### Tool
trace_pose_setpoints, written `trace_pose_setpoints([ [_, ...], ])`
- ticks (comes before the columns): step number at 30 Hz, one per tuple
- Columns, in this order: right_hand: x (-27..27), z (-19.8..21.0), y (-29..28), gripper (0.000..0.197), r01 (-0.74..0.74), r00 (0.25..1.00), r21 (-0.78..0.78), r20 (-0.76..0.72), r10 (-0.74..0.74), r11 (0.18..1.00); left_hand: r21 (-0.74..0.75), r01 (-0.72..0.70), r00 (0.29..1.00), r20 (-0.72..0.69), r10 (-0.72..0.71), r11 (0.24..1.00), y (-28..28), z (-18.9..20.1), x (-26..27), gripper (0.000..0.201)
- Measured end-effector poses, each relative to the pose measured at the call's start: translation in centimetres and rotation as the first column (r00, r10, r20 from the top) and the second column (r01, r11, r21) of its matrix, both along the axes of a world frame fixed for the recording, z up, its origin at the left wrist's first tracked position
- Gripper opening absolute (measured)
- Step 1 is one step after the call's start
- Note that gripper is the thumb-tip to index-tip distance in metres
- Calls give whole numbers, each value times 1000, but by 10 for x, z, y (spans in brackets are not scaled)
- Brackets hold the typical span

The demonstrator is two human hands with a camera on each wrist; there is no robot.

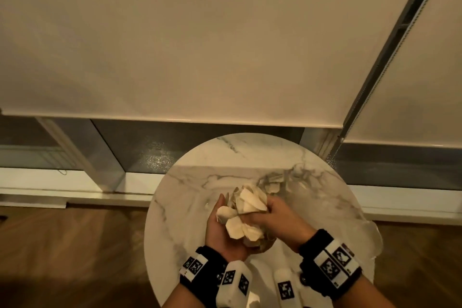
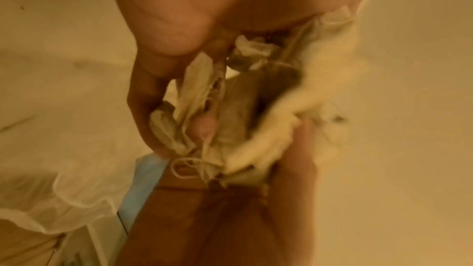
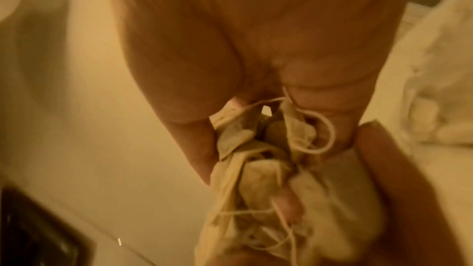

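A bundle of pale cream, flat fabric pieces [image 1: 246, 210] with thin white cord loops is held between both hands above a round marble table [image 1: 200, 182]. My left hand [image 1: 222, 222] cups it from below and from the left, palm turned up. My right hand [image 1: 272, 215] grips it from the right with fingers curled into the pieces. The left wrist view shows the bundle [image 2: 204, 108] bunched under the thumb and fingers [image 2: 145, 108]. In the right wrist view a cord loop [image 3: 325, 139] hangs from the bundle [image 3: 256, 169] by my fingers.
Crumpled clear plastic wrapping [image 1: 272, 184] with a few more pale pieces lies on the table just beyond my hands, and more plastic [image 1: 375, 235] hangs over the right edge. Behind the table are a lowered roller blind [image 1: 175, 45], its bead chain [image 1: 350, 132] and a wooden floor [image 1: 75, 245].
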State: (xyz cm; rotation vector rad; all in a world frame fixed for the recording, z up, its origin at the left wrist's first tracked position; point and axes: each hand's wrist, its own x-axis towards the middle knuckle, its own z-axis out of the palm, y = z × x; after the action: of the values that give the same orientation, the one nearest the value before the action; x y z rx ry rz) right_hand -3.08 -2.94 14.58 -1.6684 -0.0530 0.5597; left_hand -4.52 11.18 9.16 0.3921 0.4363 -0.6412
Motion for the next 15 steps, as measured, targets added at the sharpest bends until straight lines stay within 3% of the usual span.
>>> trace_pose_setpoints([
  [5, 1, -50, 30, 38, -49, 991, -299, 101, 82, 953, 72, 25, 999, -25, -23, 997, 22, -14, 1, 48],
  [6, 1, -57, 36, 41, -59, 984, -399, 133, 121, 915, 103, 28, 999, -29, -25, 994, 26, -19, 2, 43],
  [8, -3, -63, 50, 50, -83, 954, -659, 165, 252, 748, 132, 27, 999, -51, -21, 991, 35, -28, 5, 38],
  [9, -5, -66, 56, 58, -89, 941, -732, 161, 299, 675, 134, 2, 999, -52, 5, 991, 38, -32, 6, 36],
  [10, -5, -68, 62, 64, -103, 936, -746, 152, 319, 657, 130, -21, 998, -55, 29, 991, 43, -38, 8, 36],
  [11, -6, -71, 65, 70, -129, 939, -705, 138, 314, 697, 119, -38, 997, -60, 46, 992, 47, -42, 9, 36],
  [13, -6, -76, 66, 83, -142, 966, -491, 122, 230, 859, 123, -62, 995, -71, 71, 990, 58, -47, 11, 34],
  [15, -3, -83, 58, 84, -6, 983, -283, 173, 57, 959, 145, -51, 995, -80, 63, 988, 71, -59, 14, 26],
])
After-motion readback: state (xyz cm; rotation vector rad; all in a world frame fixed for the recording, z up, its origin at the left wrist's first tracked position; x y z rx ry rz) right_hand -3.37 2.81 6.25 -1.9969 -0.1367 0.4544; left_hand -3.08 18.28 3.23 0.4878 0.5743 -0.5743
